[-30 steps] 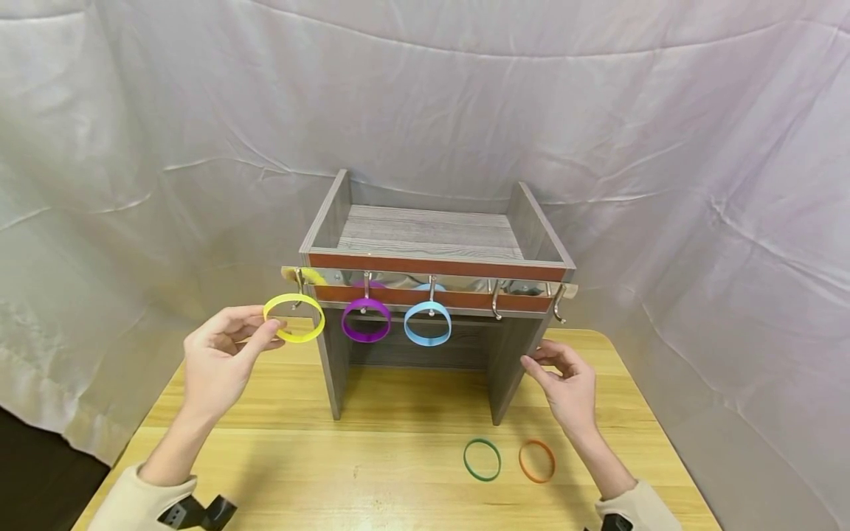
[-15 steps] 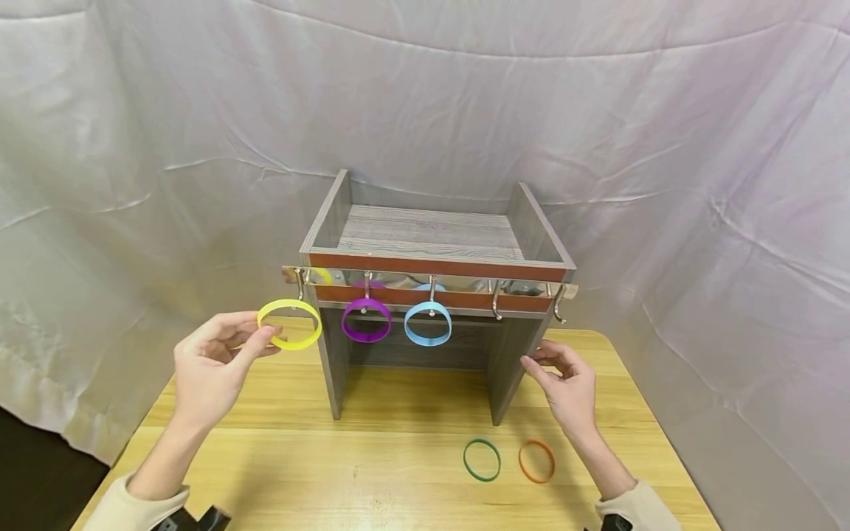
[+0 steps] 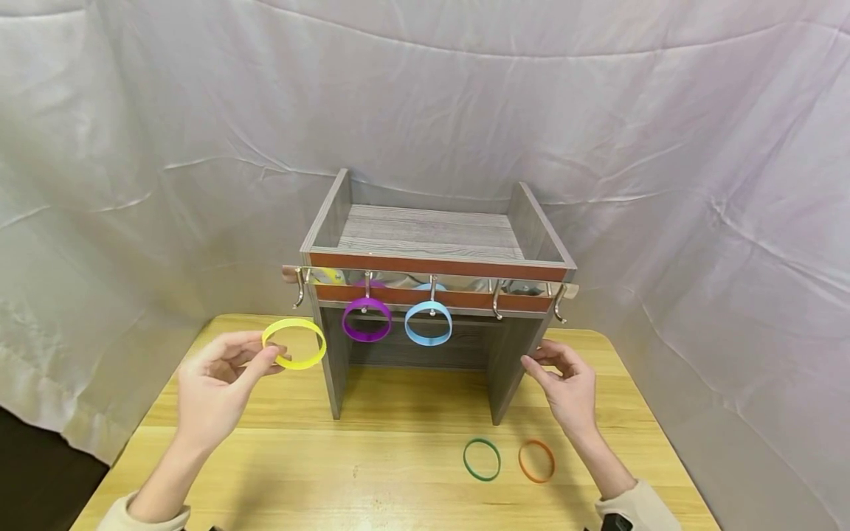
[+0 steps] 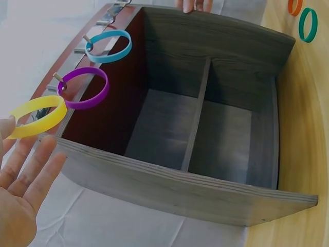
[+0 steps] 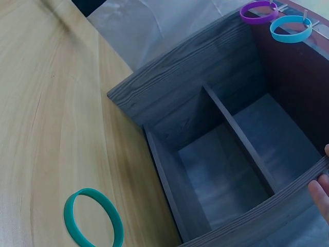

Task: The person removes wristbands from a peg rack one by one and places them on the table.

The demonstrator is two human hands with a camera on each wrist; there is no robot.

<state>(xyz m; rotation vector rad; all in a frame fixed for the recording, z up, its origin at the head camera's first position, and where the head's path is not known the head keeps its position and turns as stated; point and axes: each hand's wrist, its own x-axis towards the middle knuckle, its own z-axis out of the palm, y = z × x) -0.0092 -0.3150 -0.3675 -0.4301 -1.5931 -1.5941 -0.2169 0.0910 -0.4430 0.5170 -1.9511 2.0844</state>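
Note:
My left hand [image 3: 222, 380] pinches a yellow silicone wristband [image 3: 300, 364] between thumb and fingers, just below the leftmost hook [image 3: 299, 289] of a metal rail. A purple wristband [image 3: 367, 336] hangs on the second hook and a light blue wristband [image 3: 428, 340] on the third. My right hand [image 3: 567, 383] holds the right side panel of a grey wooden shelf [image 3: 514, 361] between thumb and fingers. In the right wrist view only its fingertips [image 5: 320, 195] show, at the panel's edge. The two hooks on the right carry no band.
On the wooden table [image 3: 319, 464] lie a green wristband [image 3: 482, 478] and an orange wristband [image 3: 536, 479], in front of the shelf's right side. Grey fabric [image 3: 425, 110] hangs behind and at both sides.
The left hand first drew the yellow wristband slightly left, then lowered it and brought it a little right, below the leftmost hook. The right hand stays on the panel.

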